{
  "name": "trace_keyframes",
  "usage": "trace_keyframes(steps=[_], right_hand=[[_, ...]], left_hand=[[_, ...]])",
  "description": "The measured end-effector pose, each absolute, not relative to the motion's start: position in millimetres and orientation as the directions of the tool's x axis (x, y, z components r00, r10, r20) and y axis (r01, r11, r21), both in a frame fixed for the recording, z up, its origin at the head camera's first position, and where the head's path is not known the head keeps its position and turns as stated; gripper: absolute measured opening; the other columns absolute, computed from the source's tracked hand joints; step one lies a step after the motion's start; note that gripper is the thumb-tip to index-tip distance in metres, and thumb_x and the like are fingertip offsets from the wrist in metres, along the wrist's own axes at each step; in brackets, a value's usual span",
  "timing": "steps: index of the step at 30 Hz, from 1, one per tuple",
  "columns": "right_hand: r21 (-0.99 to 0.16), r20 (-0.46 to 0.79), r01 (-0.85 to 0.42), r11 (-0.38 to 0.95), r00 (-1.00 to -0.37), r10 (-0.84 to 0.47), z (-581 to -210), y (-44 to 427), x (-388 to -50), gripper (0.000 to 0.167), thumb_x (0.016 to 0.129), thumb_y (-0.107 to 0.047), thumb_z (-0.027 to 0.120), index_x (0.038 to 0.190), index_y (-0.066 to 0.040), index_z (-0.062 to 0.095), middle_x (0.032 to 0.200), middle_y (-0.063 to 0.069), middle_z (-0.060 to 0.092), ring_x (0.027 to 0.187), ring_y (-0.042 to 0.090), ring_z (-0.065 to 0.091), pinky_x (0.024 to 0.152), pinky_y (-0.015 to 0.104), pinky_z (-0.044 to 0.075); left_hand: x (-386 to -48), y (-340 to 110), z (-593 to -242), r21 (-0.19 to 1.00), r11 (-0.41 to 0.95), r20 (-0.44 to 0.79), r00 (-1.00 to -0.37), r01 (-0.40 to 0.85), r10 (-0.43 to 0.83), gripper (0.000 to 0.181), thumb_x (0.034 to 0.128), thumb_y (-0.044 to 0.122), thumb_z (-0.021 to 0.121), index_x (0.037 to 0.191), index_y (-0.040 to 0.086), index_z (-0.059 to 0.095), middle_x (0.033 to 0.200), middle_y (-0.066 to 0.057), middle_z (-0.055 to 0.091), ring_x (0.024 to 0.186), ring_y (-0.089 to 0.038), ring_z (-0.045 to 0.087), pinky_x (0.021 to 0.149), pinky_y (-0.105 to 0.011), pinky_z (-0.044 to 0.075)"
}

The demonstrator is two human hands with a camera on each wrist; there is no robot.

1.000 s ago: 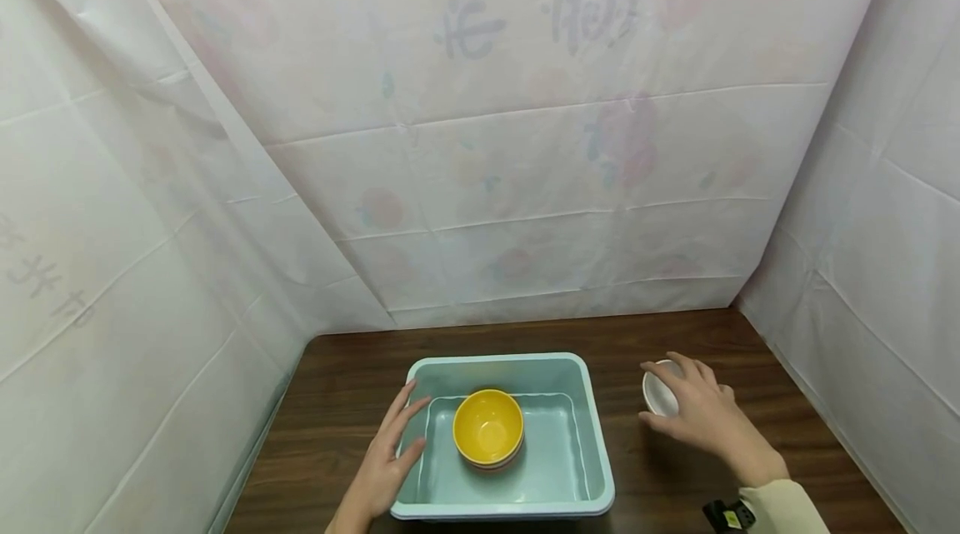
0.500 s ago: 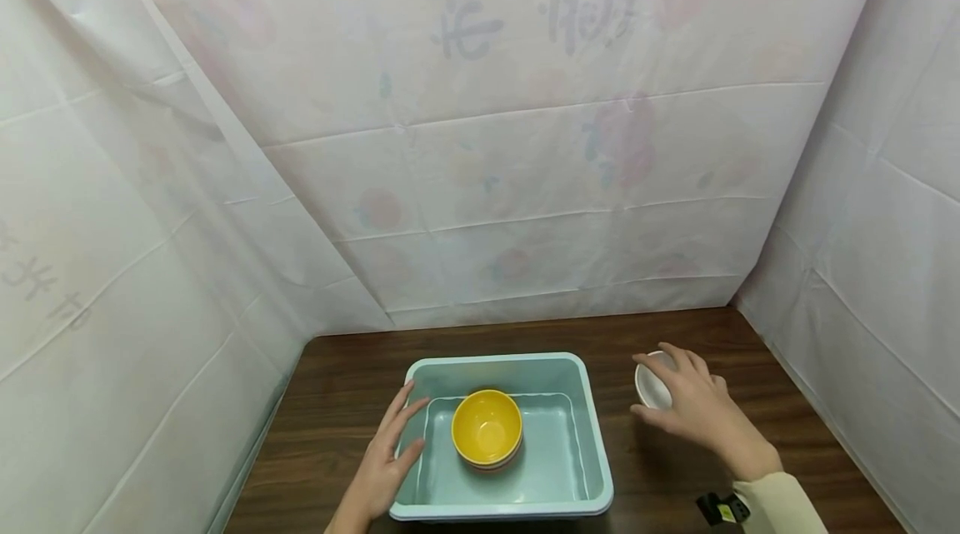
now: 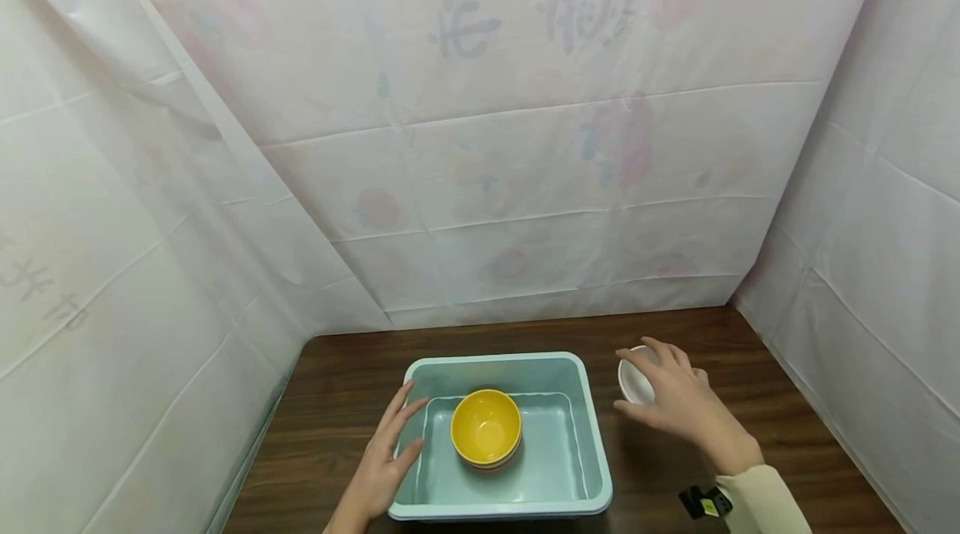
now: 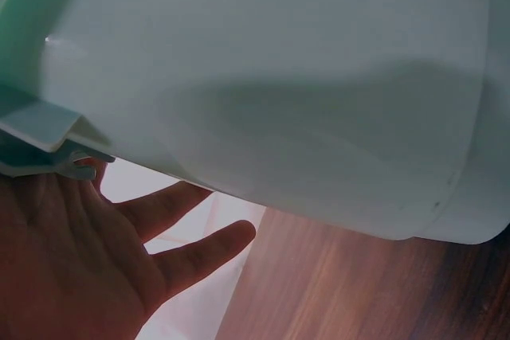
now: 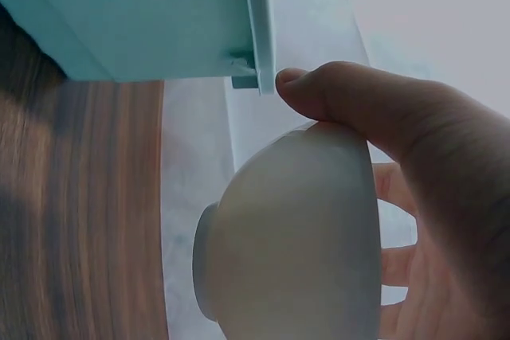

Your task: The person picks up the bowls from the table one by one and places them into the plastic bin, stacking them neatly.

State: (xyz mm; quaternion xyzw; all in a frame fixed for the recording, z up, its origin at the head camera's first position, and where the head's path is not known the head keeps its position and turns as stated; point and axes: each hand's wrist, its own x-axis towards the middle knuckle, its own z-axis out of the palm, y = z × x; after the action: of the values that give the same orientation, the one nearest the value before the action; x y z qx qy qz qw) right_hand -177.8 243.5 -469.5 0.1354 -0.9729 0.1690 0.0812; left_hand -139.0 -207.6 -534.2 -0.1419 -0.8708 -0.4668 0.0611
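Note:
My right hand [image 3: 678,401] grips a white bowl [image 3: 634,384] by its rim, to the right of the light teal basin [image 3: 570,366]. In the right wrist view the bowl [image 5: 295,228] is held off the table, its foot pointing left, and the thumb [image 5: 343,97] lies across the rim. A yellow bowl [image 3: 486,426] sits on top of a stack inside the basin; the bowls under it are mostly hidden. At the basin's left side my left hand [image 3: 378,463] has its fingers spread along the rim. The left wrist view shows the palm [image 4: 72,252] against the basin wall [image 4: 319,117].
The dark wooden table [image 3: 330,401] carries the basin near its front. White printed cloth [image 3: 525,142] hangs behind the table, with more cloth on the left [image 3: 135,309] and right [image 3: 862,226] sides.
My right hand has moved left and slightly back with the white bowl, closer to the basin. The left hand and the stacked bowls have stayed in place.

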Motion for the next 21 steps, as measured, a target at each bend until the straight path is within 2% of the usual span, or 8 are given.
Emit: trace_keyframes(steps=[5, 14, 21], right_hand=[[-0.303, 0.217, -0.302, 0.904, -0.946, -0.243, -466.5, 238.2, -179.0, 0.072, 0.08, -0.055, 0.081, 0.141, -0.023, 0.061, 0.151, 0.024, 0.046, 0.134, 0.055, 0.044, 0.078, 0.073, 0.045], [-0.301, 0.245, -0.335, 0.893, -0.932, -0.267, -458.7, 226.4, -182.3, 0.072, 0.079, -0.053, 0.083, 0.141, -0.025, 0.061, 0.151, 0.022, 0.047, 0.133, 0.054, 0.045, 0.08, 0.07, 0.045], [-0.283, 0.247, -0.362, 0.888, -0.922, -0.297, -456.8, 214.6, -185.5, 0.071, 0.079, -0.051, 0.083, 0.142, -0.026, 0.061, 0.152, 0.021, 0.047, 0.135, 0.053, 0.044, 0.081, 0.07, 0.045]], left_hand=[[-139.6, -208.0, -534.0, 0.789, 0.529, 0.245, -0.95, 0.312, 0.195, 0.048, 0.1013, 0.013, 0.063, 0.147, 0.026, 0.054, 0.171, -0.007, 0.024, 0.154, -0.044, 0.023, 0.111, -0.073, 0.031], [-140.5, -208.0, -533.8, 0.798, 0.522, 0.235, -0.953, 0.301, 0.19, 0.05, 0.1001, 0.008, 0.062, 0.147, 0.025, 0.054, 0.171, -0.007, 0.023, 0.154, -0.045, 0.022, 0.112, -0.074, 0.03], [-142.4, -208.8, -534.0, 0.787, 0.531, 0.244, -0.949, 0.313, 0.198, 0.048, 0.1011, 0.013, 0.063, 0.147, 0.026, 0.054, 0.171, -0.007, 0.024, 0.154, -0.044, 0.023, 0.112, -0.073, 0.031]])
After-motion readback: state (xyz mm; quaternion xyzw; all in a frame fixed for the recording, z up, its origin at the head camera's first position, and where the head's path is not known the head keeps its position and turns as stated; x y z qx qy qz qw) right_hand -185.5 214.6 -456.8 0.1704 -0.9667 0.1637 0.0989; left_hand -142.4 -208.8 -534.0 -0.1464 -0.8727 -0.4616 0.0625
